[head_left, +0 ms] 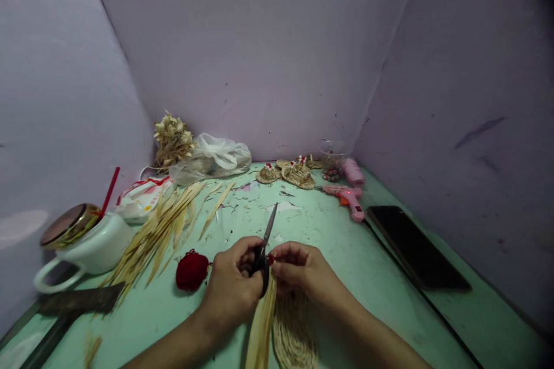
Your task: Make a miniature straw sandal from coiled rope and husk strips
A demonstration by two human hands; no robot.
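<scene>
My left hand (236, 277) is closed around a pair of scissors (269, 228) with black handles, its blades pointing up and away from me. Close beside it, my right hand (298, 265) pinches a small red piece of yarn (271, 258); its exact shape is partly hidden by the fingers. Pale dried leaf strips (261, 328) run down toward me from between the hands. Below my right hand lies a coiled, woven straw sole (295, 331), its upper end covered by the hand. A dark red ball of yarn (191, 271) sits left of my left hand.
At left are loose leaf strips (162, 230), a white mug (97, 245) and a hammer-like tool (80, 300). Farther back stand dried flowers (172, 138), a plastic bag (216, 155) and small straw slippers (298, 173). A pink glue gun (346, 193) and a phone (418, 245) lie right.
</scene>
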